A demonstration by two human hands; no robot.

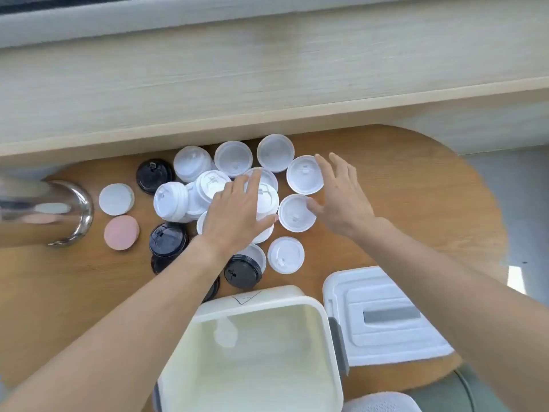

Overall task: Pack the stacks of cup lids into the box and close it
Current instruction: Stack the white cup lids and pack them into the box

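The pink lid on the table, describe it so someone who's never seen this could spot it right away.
Start at the shiny metal container at the table's left edge. Just right of its rim lie two flat discs; the pink lid is the nearer one, below the pale grey disc. It is the only pink piece among white and black lids.

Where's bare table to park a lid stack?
Bare wood lies right of the right hand, beyond the box lid, and at the near left below the pink lid. The middle, around the left hand, is crowded.
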